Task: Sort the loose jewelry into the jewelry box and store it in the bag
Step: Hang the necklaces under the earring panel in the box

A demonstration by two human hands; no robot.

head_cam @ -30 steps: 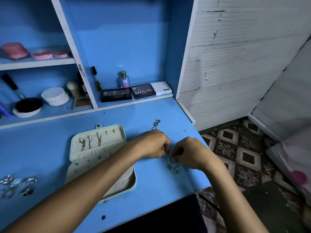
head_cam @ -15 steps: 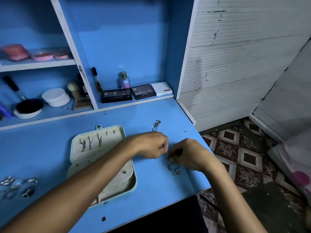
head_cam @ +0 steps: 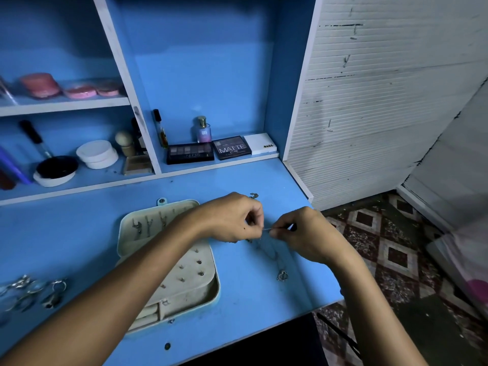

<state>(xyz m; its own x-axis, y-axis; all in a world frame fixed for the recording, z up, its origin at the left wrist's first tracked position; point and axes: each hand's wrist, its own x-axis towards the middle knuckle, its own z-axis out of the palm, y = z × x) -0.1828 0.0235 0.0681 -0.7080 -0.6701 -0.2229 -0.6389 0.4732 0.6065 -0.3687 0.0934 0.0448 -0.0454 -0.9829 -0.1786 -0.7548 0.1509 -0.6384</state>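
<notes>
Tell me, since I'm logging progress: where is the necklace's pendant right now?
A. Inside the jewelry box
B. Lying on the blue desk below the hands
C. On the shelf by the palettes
B: the pendant lies on the desk, its chain pinched between left hand and right hand.

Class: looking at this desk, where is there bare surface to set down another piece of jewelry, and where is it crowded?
Free: the blue desktop between the open jewelry box and the ring cluster, and the strip behind the box below the shelf edge. Crowded: right of the box, where both hands pinch a chain whose pendant rests on the desk.
</notes>
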